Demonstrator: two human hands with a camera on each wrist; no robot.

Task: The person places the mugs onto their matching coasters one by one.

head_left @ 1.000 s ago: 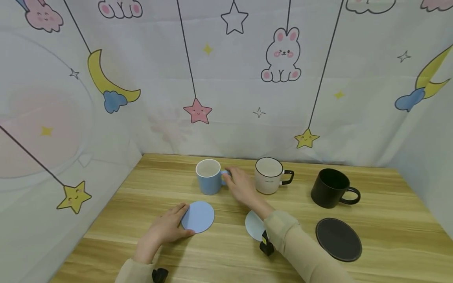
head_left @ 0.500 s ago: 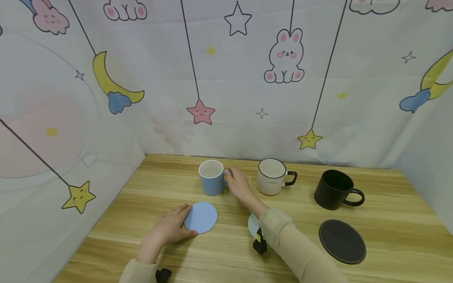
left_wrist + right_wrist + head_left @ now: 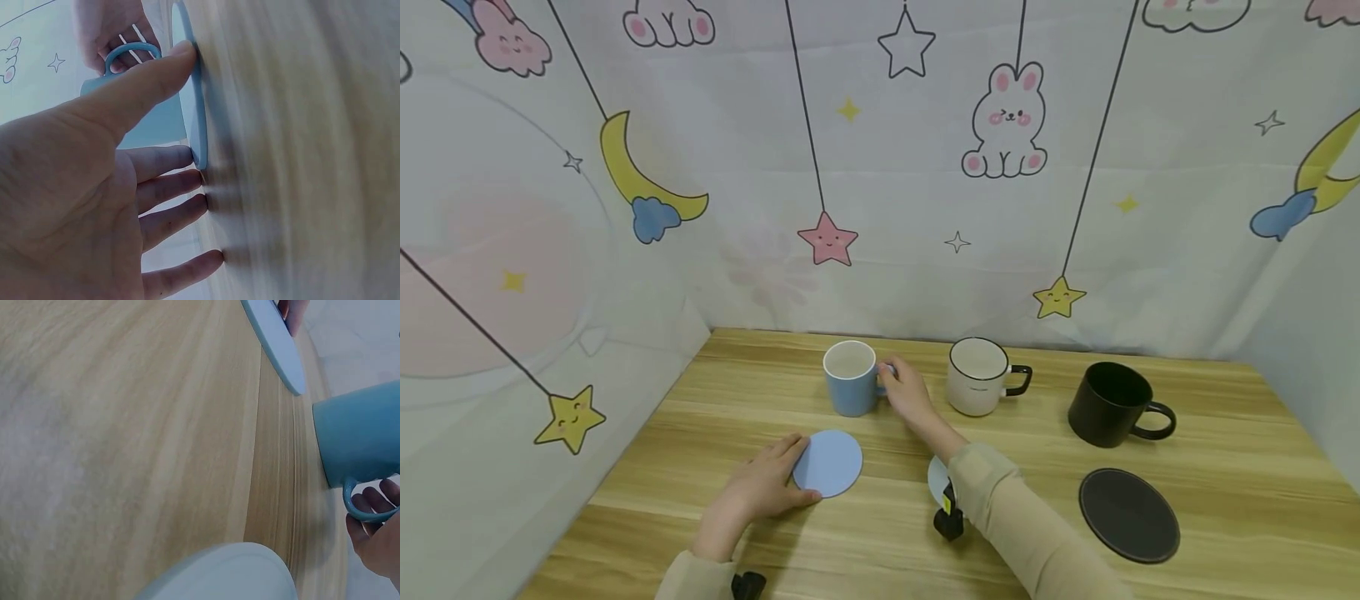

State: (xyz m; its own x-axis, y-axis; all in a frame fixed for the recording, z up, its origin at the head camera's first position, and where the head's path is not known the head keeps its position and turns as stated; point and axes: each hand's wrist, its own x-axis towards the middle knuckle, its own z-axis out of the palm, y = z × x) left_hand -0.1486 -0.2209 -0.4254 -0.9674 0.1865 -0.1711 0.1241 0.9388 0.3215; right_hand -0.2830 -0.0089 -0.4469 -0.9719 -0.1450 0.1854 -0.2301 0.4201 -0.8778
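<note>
The person's right hand point(image 3: 912, 396) holds a blue mug point(image 3: 852, 393) by its handle point(image 3: 348, 503). In the right wrist view, the fingers of this hand are bent and clamped on the handle. The mug stands upright at the back of the counter point(image 3: 880, 550), to the left of the right hand, and its inside is white. The left hand point(image 3: 767, 482) rests low at the left side of a round, light blue coaster point(image 3: 829, 464). Its fingers point(image 3: 162, 164) are spread apart and mostly straight. The thumb point(image 3: 150, 81) touches the near edge of the coaster, and the pointing finger touches its far left edge. The other fingertips rest on the wood. The coaster lies flat on the counter, in front of the blue mug, and the two are apart. Just to the right of the right hand stands a white mug point(image 3: 976, 387) with a black rim and a black handle. A pale round coaster point(image 3: 937, 479) is in front of it, partly hidden by the right sleeve point(image 3: 1030, 525). Farther right is a black mug point(image 3: 1105, 408), with its handle pointing right. A round black coaster point(image 3: 1129, 515) lies in front of that mug. Behind the counter hangs a white cloth point(image 3: 895, 167) with moons, stars, clouds and a winking bunny point(image 3: 1007, 125) on it.
</note>
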